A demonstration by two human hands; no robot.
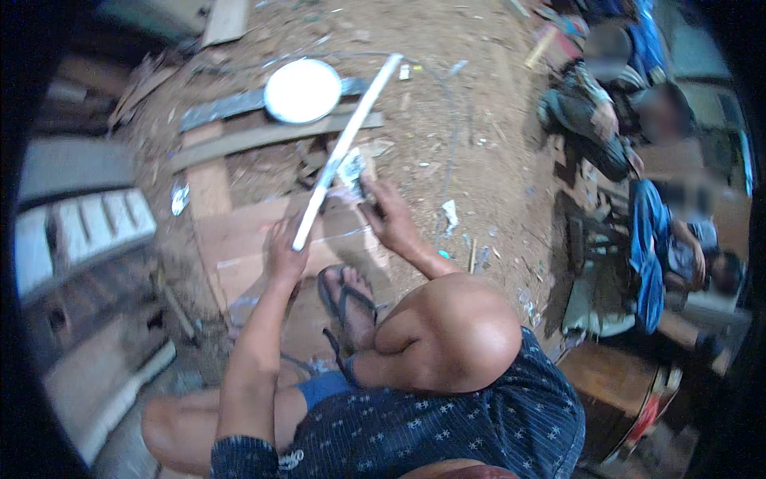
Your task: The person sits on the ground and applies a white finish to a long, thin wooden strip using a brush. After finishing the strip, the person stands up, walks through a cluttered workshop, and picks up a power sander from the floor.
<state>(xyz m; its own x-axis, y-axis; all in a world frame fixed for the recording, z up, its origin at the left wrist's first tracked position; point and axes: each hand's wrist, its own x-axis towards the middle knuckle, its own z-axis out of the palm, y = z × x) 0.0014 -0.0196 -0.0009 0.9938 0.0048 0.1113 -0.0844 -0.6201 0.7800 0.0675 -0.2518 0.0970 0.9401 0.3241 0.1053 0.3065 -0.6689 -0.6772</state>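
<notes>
A long, narrow white strip (349, 144) slants from my left hand up and away to the right. My left hand (286, 254) is closed around its near end. To the right of the strip is my right hand (392, 217), fingers bent and thumb below them. Something dark seems to lie in its grip, too unclear to name. Just beyond those fingertips is a crumpled whitish and grey piece (349, 169). Under both hands lies a flat brown board or cardboard sheet (263, 227), with my sandalled foot on it.
A bright white round disc (302, 91) rests over grey wooden planks (263, 144) ahead. Scraps litter the dirt floor (495, 160). Slatted pale pieces (104, 219) are stacked at left. Several people sit at right, one in blue trousers (648, 251), near a brown box (610, 379).
</notes>
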